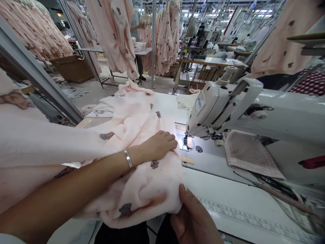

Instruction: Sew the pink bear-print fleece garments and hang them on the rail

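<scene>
A pale pink fleece garment (142, 122) printed with small grey bears lies bunched over the left of the sewing table and down to my lap. My left hand (161, 144), a silver bracelet at its wrist, rests on it with curled fingers gripping its edge just left of the needle area. My right hand (194, 213) pinches the garment's near right edge between thumb and fingers at the table front. To the right stands a white sewing machine (210, 105), its lit presser foot (187, 142) beside my left fingertips. The fabric's underside is hidden.
A folded pink dotted cloth (250, 152) lies under the machine arm, near dark scissors-like tools (276, 186). A printed ruler (236, 213) runs along the table front. Metal posts (38, 64), hanging pink garments (111, 34) and a cardboard box (73, 67) stand beyond.
</scene>
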Demonstrator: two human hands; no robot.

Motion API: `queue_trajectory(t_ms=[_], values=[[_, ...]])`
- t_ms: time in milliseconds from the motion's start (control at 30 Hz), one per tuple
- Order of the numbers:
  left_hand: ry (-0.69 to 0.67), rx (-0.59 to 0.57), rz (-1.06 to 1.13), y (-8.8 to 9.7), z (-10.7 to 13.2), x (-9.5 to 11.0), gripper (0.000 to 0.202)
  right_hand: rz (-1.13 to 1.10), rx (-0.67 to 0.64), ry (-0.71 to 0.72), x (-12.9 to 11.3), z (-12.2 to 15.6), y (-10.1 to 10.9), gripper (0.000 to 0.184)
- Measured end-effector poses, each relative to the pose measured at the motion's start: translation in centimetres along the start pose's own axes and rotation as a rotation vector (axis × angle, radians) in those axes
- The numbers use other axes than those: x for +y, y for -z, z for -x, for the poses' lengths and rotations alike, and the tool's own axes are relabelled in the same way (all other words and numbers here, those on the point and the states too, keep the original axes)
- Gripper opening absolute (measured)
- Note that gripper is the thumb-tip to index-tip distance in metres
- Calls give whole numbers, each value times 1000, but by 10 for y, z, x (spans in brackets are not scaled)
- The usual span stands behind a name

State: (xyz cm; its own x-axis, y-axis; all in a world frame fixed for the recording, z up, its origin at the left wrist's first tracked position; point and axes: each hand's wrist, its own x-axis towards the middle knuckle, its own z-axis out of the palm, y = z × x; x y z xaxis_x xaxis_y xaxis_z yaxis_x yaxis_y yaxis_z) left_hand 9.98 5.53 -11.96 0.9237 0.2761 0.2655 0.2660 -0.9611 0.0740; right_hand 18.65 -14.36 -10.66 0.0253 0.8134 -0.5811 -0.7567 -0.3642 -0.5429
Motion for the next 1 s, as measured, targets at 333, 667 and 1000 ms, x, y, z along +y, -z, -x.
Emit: queue_trajectory(t_ms=[333, 667, 1000], values=[[-10, -264, 111, 41, -22, 5, 18, 1680, -342, 1361, -40, -16, 41, 37], [0, -131, -76, 23, -28, 14, 13, 1747, -398, 1455, -45, -26, 49, 22], [211, -97, 68, 13, 11, 62, 30, 1829, -285, 1528, -63, -33, 54, 19]])
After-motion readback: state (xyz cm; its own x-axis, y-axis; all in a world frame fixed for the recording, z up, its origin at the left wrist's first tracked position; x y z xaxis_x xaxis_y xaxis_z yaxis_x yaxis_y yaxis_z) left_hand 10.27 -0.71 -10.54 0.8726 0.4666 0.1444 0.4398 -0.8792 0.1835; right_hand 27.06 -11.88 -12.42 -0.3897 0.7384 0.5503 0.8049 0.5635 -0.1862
